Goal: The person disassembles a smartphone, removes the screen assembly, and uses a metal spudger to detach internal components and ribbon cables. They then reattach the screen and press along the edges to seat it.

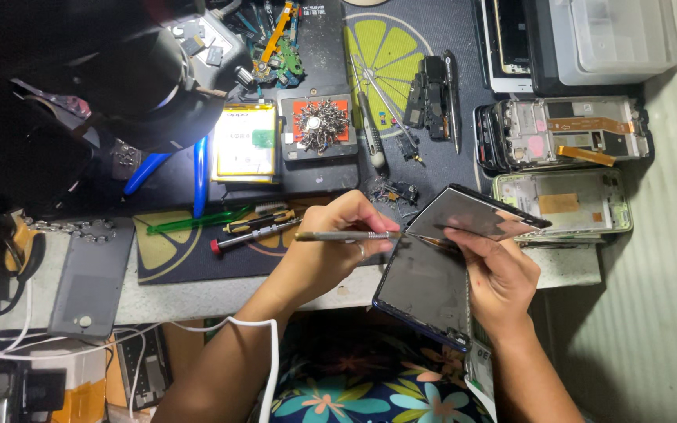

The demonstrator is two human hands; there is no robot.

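Thin, stiff, easy to crack: dark screen panel [476, 213] lifted over the phone body [425, 290] at the desk [197, 298] edge. Right hand [499, 274] pinching its edge. Left hand [338, 243] closed around metal tool [346, 235]. Best held by edges.

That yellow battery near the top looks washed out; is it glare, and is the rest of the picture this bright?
In the head view, a lamp glares on the flat yellow battery pack, bleaching its label; the top left corner falls into deep shadow; the dark glossy phone panel under the right hand shows dull reflections.
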